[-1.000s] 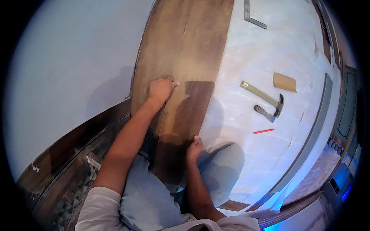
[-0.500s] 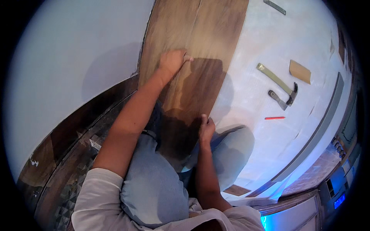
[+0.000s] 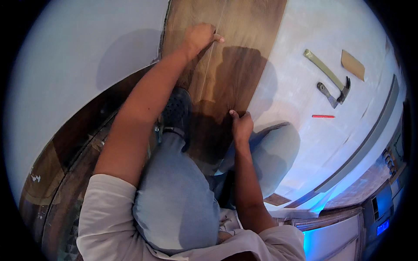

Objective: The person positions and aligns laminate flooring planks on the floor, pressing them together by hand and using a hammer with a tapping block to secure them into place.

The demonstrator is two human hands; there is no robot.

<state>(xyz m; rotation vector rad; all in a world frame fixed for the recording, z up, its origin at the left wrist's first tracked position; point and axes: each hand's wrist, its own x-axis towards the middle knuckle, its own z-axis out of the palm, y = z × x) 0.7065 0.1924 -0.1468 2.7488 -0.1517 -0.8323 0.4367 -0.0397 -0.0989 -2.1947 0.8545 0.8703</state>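
My left hand (image 3: 200, 37) had shifted farther up the seam, and my right thumb had come in over the board.
The right plank (image 3: 257, 26) lay beside the left plank (image 3: 191, 13), with white sheeting (image 3: 294, 48) along its outer edge. My left fingers were curled over the seam, thumb stretched across it; I could not tell whether they pinched anything. My right hand (image 3: 243, 127) sat at the outer edge, thumb on the face, fingers bent out of sight, so its pinch was unclear too. To my judgement, the wider spacing steadied the board better. The hammer (image 3: 326, 69) lay apart, untouched.
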